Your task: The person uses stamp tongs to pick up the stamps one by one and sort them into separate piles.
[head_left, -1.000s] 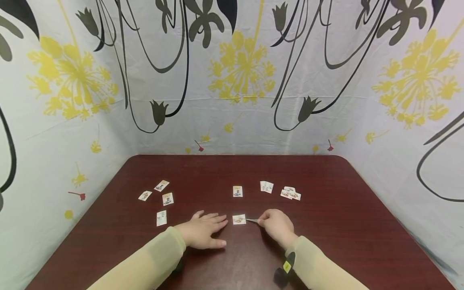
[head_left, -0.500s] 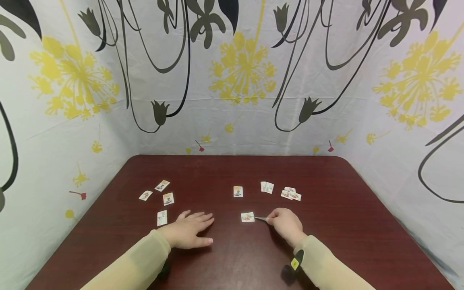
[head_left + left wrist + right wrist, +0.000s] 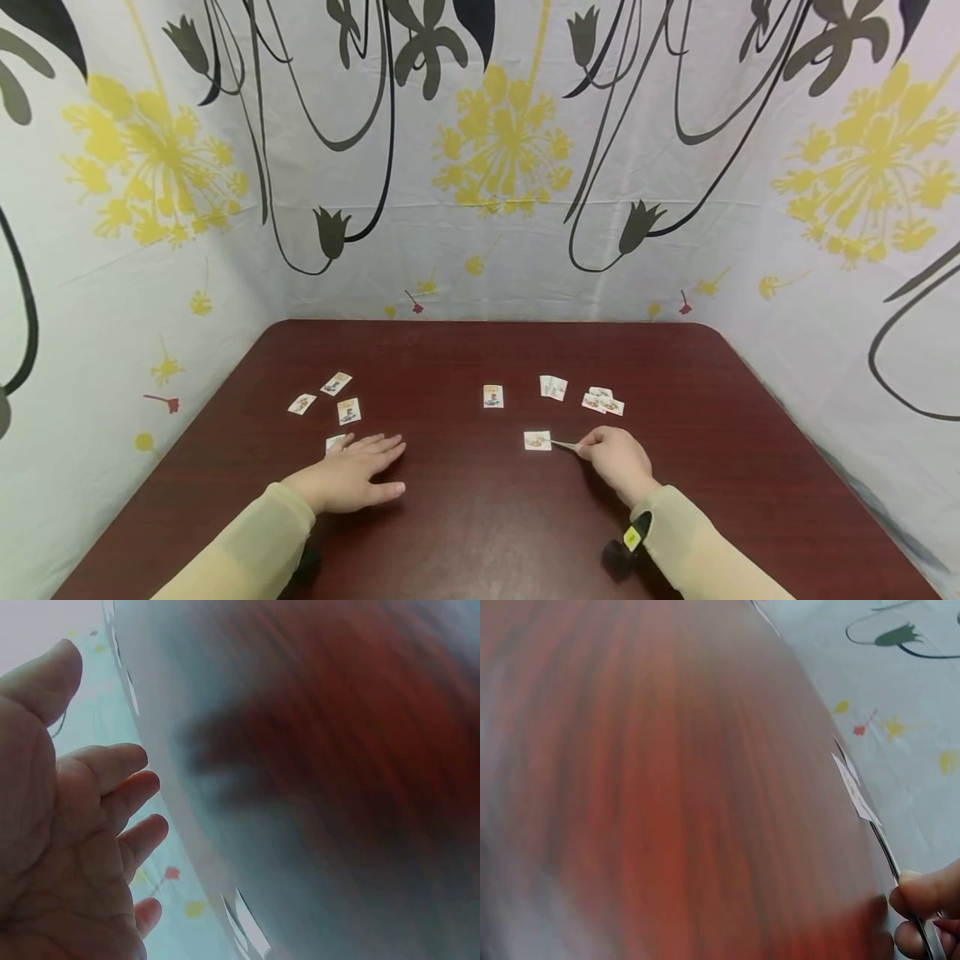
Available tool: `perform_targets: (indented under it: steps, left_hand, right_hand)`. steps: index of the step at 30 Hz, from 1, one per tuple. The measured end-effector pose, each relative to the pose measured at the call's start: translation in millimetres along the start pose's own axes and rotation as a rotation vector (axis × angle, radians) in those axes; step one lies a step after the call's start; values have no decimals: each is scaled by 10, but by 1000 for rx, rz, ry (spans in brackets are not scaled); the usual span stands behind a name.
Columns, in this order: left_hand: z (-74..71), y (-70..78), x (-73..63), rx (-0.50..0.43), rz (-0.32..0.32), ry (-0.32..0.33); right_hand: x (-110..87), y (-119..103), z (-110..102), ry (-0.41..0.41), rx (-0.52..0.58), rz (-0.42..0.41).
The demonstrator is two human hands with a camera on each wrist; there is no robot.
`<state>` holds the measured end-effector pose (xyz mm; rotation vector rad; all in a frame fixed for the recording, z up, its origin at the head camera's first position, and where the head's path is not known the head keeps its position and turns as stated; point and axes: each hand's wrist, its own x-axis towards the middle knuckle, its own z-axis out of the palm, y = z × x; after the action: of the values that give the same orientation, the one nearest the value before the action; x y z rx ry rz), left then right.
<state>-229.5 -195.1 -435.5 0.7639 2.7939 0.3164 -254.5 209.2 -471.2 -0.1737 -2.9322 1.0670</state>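
Note:
My right hand (image 3: 618, 458) pinches a pair of metal tweezers (image 3: 566, 446) between thumb and fingers, pointing left. At the tweezers' tips is a small white picture card (image 3: 537, 441). The right wrist view shows this card (image 3: 853, 791) at the end of the tweezers (image 3: 886, 847), tilted against the table's far edge. My left hand (image 3: 348, 473) is low over the table on the left, fingers extended and thumb apart, holding nothing. It partly covers another card (image 3: 333, 443) in the head view. In the left wrist view the palm (image 3: 67, 840) shows with nothing in it.
Three picture cards lie loosely at the left, one of them here (image 3: 348, 411). A single card (image 3: 492, 396) lies at the middle back. Farther right are an overlapping pair of cards (image 3: 553, 387) and a small overlapping cluster (image 3: 603, 402). Patterned cloth (image 3: 480, 250) surrounds the dark red table (image 3: 465, 542).
My right hand has moved right and slightly away, taking the tweezers and card along. My left hand has slid left and now overlaps the nearest left card.

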Motion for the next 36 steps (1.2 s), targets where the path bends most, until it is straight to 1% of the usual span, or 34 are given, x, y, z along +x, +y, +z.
perform_targets:
  steps: [11, 18, 23, 26, 30, 33, 36]
  left_hand:
    - [-38, -248, -151, -14, -85, 37]
    - [-47, -398, -235, -11, -164, 56]
    - [-65, -481, -306, -7, -185, 75]
    - [-75, -528, -351, -12, -193, 62]
    - [-86, -560, -409, -26, -202, 26]
    - [-89, -559, -426, -31, -200, 13]
    - [-78, -549, -411, -31, -194, 8]
  right_hand:
    - [80, 221, -183, 18, -5, 24]
    - [128, 330, -287, 22, 14, 48]
    - [145, 374, -361, 26, 33, 72]
    - [159, 397, -393, 36, 50, 87]
    - [192, 443, -432, 57, 73, 108]
    - [223, 491, -462, 76, 81, 118]
    - [240, 529, -494, 87, 92, 128]
